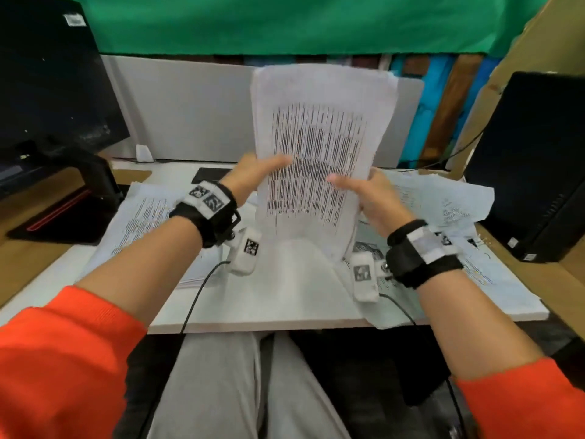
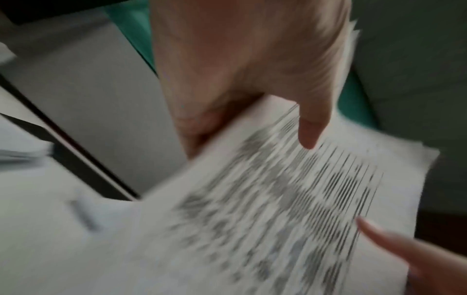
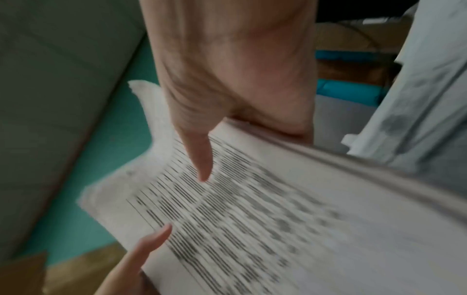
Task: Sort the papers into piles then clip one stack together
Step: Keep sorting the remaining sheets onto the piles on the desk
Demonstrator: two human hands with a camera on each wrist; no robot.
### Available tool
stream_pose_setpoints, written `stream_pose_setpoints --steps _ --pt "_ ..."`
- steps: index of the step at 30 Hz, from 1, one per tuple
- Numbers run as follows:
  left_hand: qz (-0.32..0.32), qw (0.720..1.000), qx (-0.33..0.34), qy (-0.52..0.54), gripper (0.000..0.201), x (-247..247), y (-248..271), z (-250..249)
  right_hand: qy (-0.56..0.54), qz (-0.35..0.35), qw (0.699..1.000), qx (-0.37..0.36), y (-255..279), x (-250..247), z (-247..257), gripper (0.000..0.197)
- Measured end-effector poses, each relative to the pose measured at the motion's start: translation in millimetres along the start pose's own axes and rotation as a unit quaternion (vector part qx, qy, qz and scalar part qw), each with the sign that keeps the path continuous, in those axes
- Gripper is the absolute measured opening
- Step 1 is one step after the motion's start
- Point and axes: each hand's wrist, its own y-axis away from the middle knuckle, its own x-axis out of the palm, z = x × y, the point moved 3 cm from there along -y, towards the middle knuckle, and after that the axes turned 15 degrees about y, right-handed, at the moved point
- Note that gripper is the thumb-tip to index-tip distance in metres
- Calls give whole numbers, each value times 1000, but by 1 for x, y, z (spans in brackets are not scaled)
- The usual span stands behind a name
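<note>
A stack of printed white papers [image 1: 319, 147] stands upright above the white desk [image 1: 285, 299], held between both hands. My left hand [image 1: 256, 172] grips its left edge, thumb across the printed face. My right hand [image 1: 364, 191] grips the right edge the same way. In the left wrist view the left thumb [image 2: 310, 127] lies on the top sheet [image 2: 278, 199], and the right thumb [image 2: 384, 237] shows at lower right. The right wrist view shows the right thumb [image 3: 197, 155] on the stack [image 3: 252, 219], whose layered edge is visible. The fingers behind the sheets are hidden.
One pile of printed papers [image 1: 142, 223] lies on the desk at the left, a looser crumpled pile [image 1: 443, 210] at the right. A black monitor [image 1: 47, 90] stands far left, a black computer case [image 1: 538, 160] far right, a grey divider [image 1: 190, 106] behind.
</note>
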Motion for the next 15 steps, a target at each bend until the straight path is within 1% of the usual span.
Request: stream_pose_setpoints --steps 1,2,4,5,6,7,8,9,10,11,12,13,14,15 --pt "8 999 -46 -11 39 -7 -3 22 7 5 1000 14 2 0 -14 45" --pt "16 997 -69 -15 42 -10 -5 37 7 0 1000 20 3 -1 -25 41" --pt "14 995 -94 -40 58 -4 -7 46 -11 -10 1000 24 -2 -2 -37 41" --pt "4 996 -79 -46 64 2 -9 43 -25 -15 999 25 -4 0 -35 40" --pt "-9 998 -48 -51 63 11 -9 35 -42 -25 999 18 -7 4 -32 36" --pt "-22 999 -10 -36 56 22 -9 23 -57 -49 997 8 -15 6 -27 31" --pt "-45 998 32 -8 46 30 -12 11 -77 -74 994 -6 -21 8 -18 31" --pt "-64 995 75 30 34 36 -13 -3 -93 -101 990 -16 -30 6 -13 40" --pt "-80 989 102 66 23 38 -18 -12 -109 -116 987 -24 -38 2 -9 54" --pt "-100 984 115 87 18 34 -23 -14 -120 -118 985 -29 -46 -3 -8 67" --pt "-100 986 92 94 17 27 -29 -10 -119 -103 987 -19 -53 -7 -14 70" --pt "-80 992 43 89 20 20 -31 -1 -101 -64 993 0 -57 -8 -23 68" --pt "-44 996 -35 63 34 12 -37 21 -69 -11 997 37 -58 -5 -41 64" --pt "4 992 -121 27 52 7 -38 42 -43 47 994 83 -57 1 -61 59"
